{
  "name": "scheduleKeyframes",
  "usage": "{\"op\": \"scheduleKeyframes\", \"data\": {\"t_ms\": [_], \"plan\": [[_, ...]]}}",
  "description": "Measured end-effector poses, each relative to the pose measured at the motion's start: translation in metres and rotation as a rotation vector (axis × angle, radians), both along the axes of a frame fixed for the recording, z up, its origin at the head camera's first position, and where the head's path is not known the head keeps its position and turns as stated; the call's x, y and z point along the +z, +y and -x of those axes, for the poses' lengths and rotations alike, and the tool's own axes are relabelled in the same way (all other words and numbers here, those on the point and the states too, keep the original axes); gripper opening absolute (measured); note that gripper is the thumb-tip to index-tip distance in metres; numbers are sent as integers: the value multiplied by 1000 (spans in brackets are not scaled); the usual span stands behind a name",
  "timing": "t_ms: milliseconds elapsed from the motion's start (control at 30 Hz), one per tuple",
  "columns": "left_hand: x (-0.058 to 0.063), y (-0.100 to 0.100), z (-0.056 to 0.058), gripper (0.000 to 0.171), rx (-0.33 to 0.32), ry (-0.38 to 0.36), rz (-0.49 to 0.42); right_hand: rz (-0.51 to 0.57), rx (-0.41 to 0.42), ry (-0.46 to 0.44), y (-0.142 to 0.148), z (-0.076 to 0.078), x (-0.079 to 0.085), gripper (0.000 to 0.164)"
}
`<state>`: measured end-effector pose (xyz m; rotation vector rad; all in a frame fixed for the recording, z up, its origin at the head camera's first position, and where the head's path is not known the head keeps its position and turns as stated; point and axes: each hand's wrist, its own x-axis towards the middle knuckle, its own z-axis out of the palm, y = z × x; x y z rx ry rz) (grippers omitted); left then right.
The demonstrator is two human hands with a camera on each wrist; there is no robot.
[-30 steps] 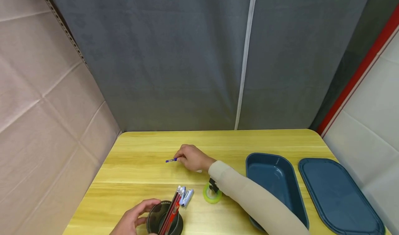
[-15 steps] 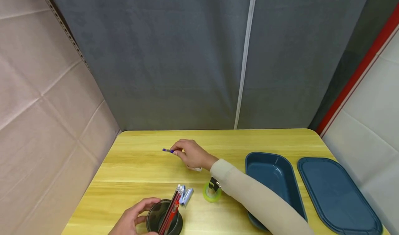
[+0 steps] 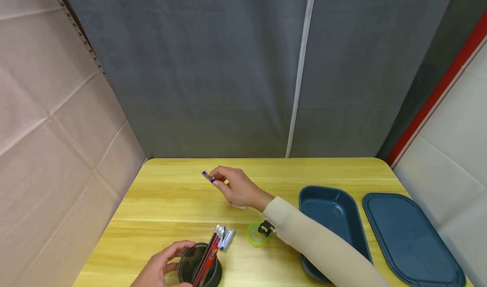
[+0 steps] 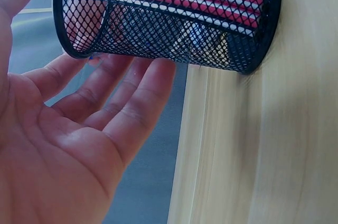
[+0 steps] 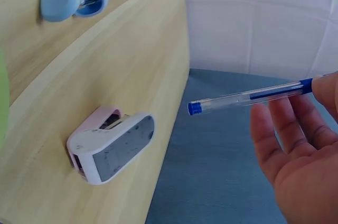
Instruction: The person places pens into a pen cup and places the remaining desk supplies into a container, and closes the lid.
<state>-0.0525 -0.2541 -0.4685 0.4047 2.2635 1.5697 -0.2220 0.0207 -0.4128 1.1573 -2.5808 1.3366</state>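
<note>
My right hand [image 3: 237,187] pinches a clear-barrelled blue pen [image 5: 227,101] between thumb and fingers, above the far part of the table. The pen's blue end points away from the hand. At the near edge of the head view, my left hand [image 3: 161,263] holds a black mesh pen cup [image 4: 158,34], thumb and fingers round its side. Red-striped pencils [image 3: 205,261] and a red pen [image 3: 213,253] lean in the cup. Below the right hand, a pink-and-white stapler [image 5: 119,145] lies on the table, mostly hidden in the head view.
A light blue stapler [image 3: 227,239] lies just beyond the cup. To its right is a roll of green tape [image 3: 256,238], partly overlapped by the right wrist's camera. A dark blue bin [image 3: 331,211] stands at right, partly behind the sleeve, with a matching lid [image 3: 411,236] beside it.
My right hand has lifted slightly and moved away from me with the pen, whose free end now tilts upward. The left hand and cup have hardly moved.
</note>
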Motion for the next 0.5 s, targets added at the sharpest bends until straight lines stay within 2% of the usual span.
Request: {"op": "scheduleKeyframes", "data": {"t_ms": [300, 500], "plan": [[-1, 2, 0, 66, -10, 28, -4, 87, -47, -25, 17, -12, 10, 19], [-2, 4, 2, 66, -20, 44, 6, 148, -61, -97, 28, -23, 17, 18]]}}
